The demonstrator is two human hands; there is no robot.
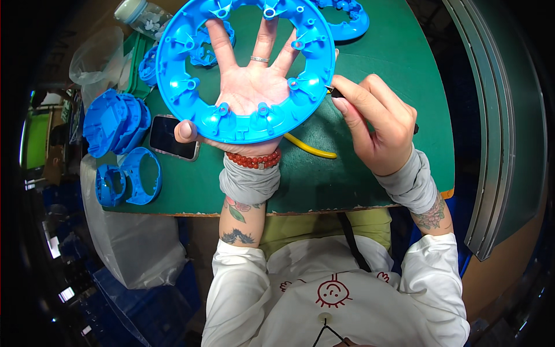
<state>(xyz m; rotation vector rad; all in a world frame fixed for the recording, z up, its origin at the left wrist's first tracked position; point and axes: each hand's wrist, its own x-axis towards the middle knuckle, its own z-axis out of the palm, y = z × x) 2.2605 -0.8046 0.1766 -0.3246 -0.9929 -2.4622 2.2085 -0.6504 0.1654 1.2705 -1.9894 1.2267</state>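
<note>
My left hand point(254, 89) supports a large blue plastic ring point(243, 128) from behind, raised above the green table. Its fingers are spread across the ring's opening, and the thumb presses near the lower left rim. Several small screw posts stand around the ring's inner side. At the ring's right edge, my right hand point(378, 118) is closed in a pinch on a slim black tool point(336, 92). The tool's tip meets or nearly meets the rim; most of it is hidden by the fingers. Below the ring, a curved yellow handle point(312, 148) lies on the table, its other end covered.
Blue plastic housings point(113, 122) sit at the left beside a phone point(172, 137). Two blue rings point(143, 199) lie near the table's front left. Another blue part point(352, 29) is at the back. A bottle point(139, 17) lies back left. Metal rails point(491, 173) run along the right.
</note>
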